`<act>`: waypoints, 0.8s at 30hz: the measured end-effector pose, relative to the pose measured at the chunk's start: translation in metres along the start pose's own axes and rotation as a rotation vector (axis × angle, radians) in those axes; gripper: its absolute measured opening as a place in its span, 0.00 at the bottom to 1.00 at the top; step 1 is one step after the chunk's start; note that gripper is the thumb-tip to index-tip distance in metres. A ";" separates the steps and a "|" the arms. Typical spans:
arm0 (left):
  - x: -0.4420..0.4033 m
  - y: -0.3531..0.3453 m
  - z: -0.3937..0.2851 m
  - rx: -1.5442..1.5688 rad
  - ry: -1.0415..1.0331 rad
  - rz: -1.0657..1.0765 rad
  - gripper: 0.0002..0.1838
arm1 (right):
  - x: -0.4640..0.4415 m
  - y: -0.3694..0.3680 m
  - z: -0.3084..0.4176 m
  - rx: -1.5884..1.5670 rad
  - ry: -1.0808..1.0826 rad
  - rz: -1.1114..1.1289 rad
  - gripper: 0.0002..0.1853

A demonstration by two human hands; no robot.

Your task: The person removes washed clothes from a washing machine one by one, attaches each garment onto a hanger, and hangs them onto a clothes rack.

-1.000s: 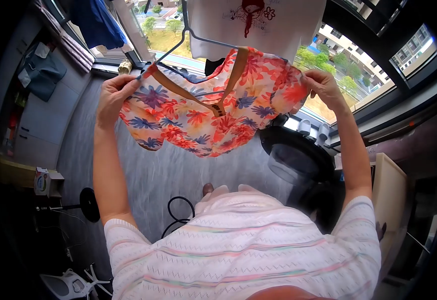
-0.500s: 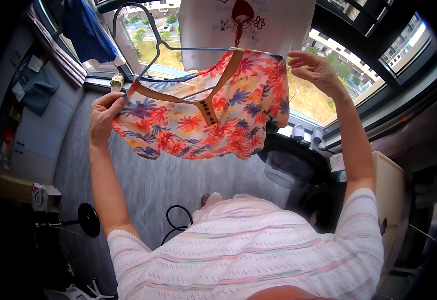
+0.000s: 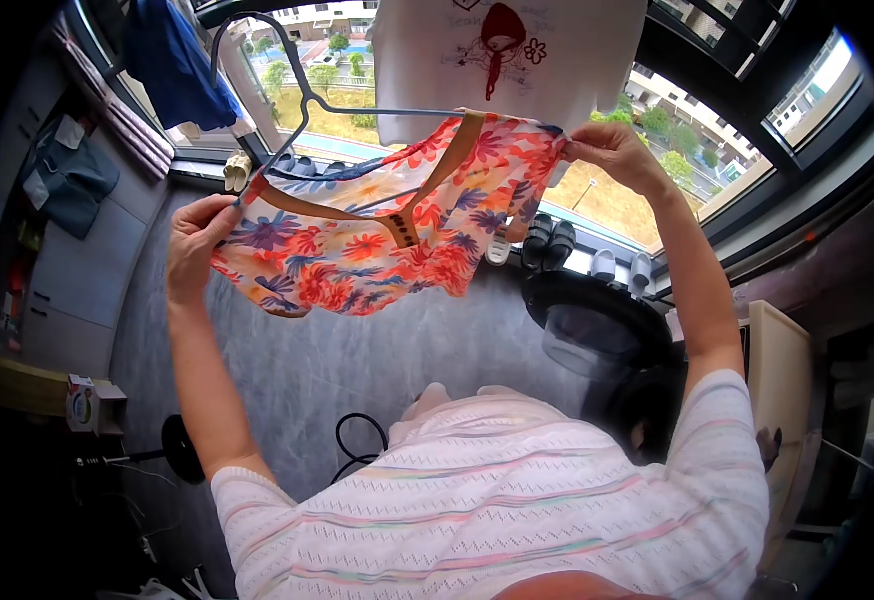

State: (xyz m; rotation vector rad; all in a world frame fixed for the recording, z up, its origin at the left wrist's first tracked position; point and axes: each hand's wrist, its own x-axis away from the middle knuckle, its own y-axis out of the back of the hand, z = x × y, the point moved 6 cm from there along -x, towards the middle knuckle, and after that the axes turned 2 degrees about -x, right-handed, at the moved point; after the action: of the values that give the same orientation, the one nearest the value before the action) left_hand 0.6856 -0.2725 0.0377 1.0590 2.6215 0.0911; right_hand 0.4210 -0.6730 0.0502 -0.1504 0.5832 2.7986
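A floral blouse (image 3: 367,260) in red, orange and blue, with a tan neckline band, hangs on a grey-blue clothes hanger (image 3: 387,109). The hanger's hook rises at the upper left, and part of its frame is hidden inside the blouse. On the left, my left hand (image 3: 197,240) pinches the blouse at the shoulder, close to the hanger's end. Across from it, my right hand (image 3: 619,157) is closed on the other shoulder and sleeve edge. Between my hands the blouse is spread out, tilted lower on the left.
Behind the blouse hang a white printed T-shirt (image 3: 507,70) and blue garment (image 3: 172,70). Several shoes stand along the window, including dark slippers (image 3: 549,243). A round black appliance (image 3: 597,320) is at the right. A black cable (image 3: 357,420) loops on the grey floor (image 3: 287,370).
My right hand, open and apart from the blouse before, now grips its right shoulder. The blouse's right side has lifted and gathered, and my left hand has shifted slightly left and down.
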 end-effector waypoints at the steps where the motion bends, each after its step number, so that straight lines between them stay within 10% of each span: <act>1: 0.000 0.002 -0.001 -0.007 0.001 0.022 0.06 | 0.000 0.002 0.004 0.006 -0.022 0.032 0.09; 24: 0.007 0.058 0.050 0.075 0.064 0.036 0.09 | -0.027 -0.094 0.110 0.446 0.379 0.061 0.12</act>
State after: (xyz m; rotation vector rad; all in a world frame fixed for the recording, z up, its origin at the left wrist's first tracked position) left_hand 0.7353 -0.2283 -0.0015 1.1463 2.6823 0.0345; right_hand 0.4696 -0.5523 0.1189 -0.5815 1.2976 2.6261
